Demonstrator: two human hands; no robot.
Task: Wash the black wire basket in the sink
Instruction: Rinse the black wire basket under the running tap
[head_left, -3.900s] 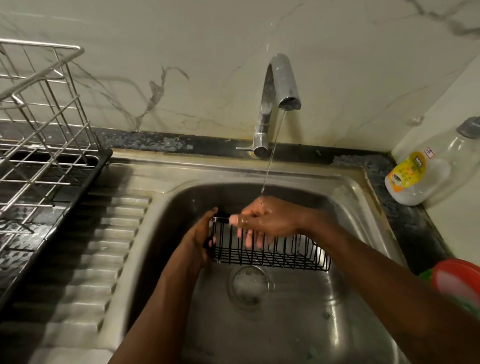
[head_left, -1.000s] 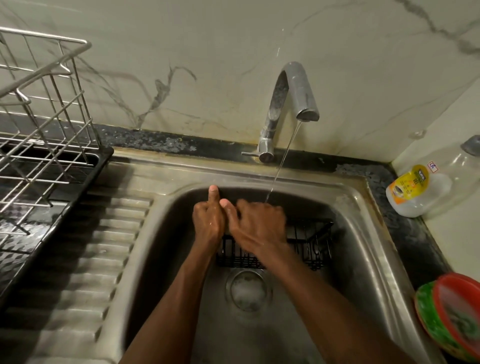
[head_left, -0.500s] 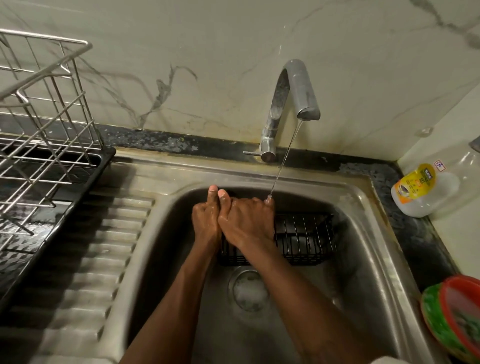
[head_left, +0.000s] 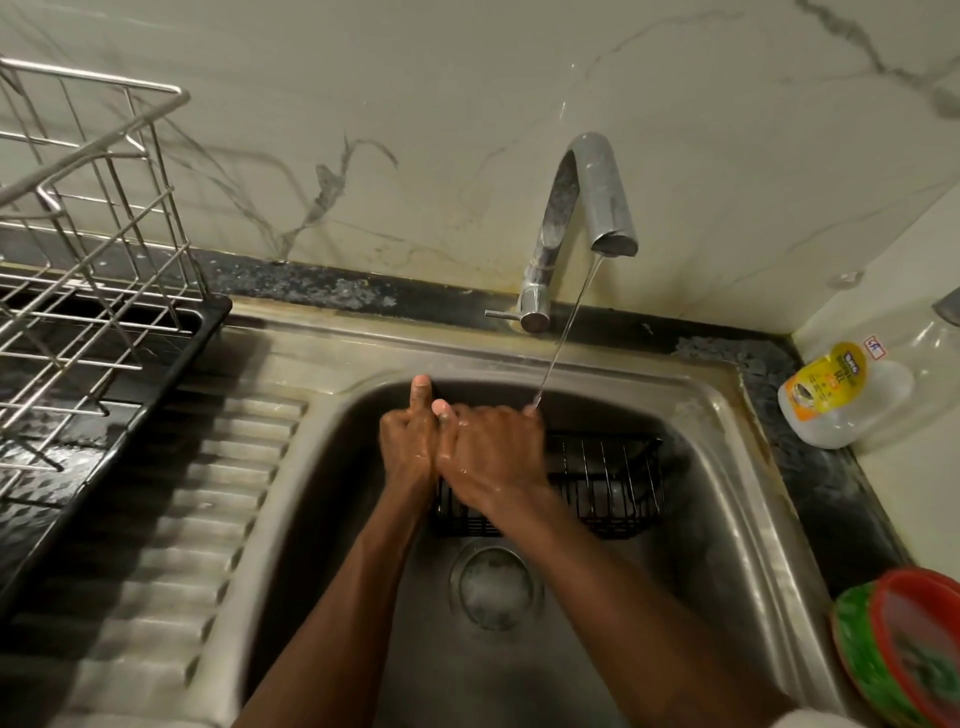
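The black wire basket (head_left: 608, 483) lies low in the steel sink (head_left: 727, 467), just behind the drain (head_left: 493, 587). Its left end is hidden under my hands. My left hand (head_left: 408, 441) is at the basket's left end, thumb pointing straight up and fingers curled out of sight. Pressed against it, my right hand (head_left: 493, 447) curls its fingers down over the basket's far rim, with the fingertips hidden. A thin stream from the tap (head_left: 592, 197) falls on my right knuckles. Both hands are wet.
A steel dish rack (head_left: 93, 270) on a black tray stands to the left, beside the ribbed draining board (head_left: 208, 493). A clear bottle with a yellow label (head_left: 841, 395) lies at the right corner. Red and green plastic bowls (head_left: 909, 660) sit at the lower right.
Since 3.9 s ago the basket has dropped lower into the sink and my hands have come together at its left end. Over the last second my right knuckles moved under the stream.
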